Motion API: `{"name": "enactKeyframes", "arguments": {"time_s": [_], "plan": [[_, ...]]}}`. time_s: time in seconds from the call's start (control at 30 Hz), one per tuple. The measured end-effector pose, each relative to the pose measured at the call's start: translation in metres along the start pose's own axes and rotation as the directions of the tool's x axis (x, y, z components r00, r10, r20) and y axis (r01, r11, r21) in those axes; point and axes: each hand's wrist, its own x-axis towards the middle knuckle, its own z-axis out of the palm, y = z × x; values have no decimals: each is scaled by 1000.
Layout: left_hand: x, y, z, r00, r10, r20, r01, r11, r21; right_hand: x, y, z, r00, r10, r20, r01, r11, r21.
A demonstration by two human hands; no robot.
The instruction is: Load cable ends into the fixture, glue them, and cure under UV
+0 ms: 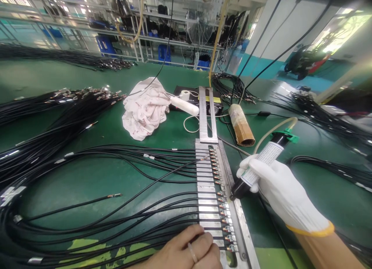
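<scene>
My right hand [283, 187], in a white glove with a yellow cuff, grips a black dispensing syringe [266, 160] with a printed white label and a green cap. Its tip points down at the right side of a long metal jig [209, 207], close to the cable ends. Black cables [171, 205] lie side by side across this jig, with small metal connectors [227, 221] along its right part. One cable lies crosswise over the others. My left hand [192, 251], bare with a ring, bends over the jig's near end; its fingertips and anything under them are hidden.
A crumpled cloth [145, 108], a black box [213, 102], a white cylindrical tool [183, 105] and a cardboard tube [243, 127] lie behind the jig. Cable bundles [58, 114] cover the left side; more [328, 120] lie right. A hose [270, 131] trails from the syringe.
</scene>
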Motion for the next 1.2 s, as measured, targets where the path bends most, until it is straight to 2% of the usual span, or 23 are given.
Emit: {"name": "enactKeyframes", "arguments": {"time_s": [0.47,0.77,1.07,1.2], "plan": [[4,-2,-3,1000,4,-19,-4,1000,0,2,0,0,1000,-24,-15,24,1000,4],[4,-1,-3,1000,12,-29,-10,999,49,2,3,-2,997,8,-70,-2,997,81],[7,0,-5,999,-3,-45,6,998,59,-1,-3,-1,998,33,47,-37,995,94],[6,-1,-6,1000,-4,-26,5,998,58,-1,0,-2,999,9,52,-12,997,70]]}}
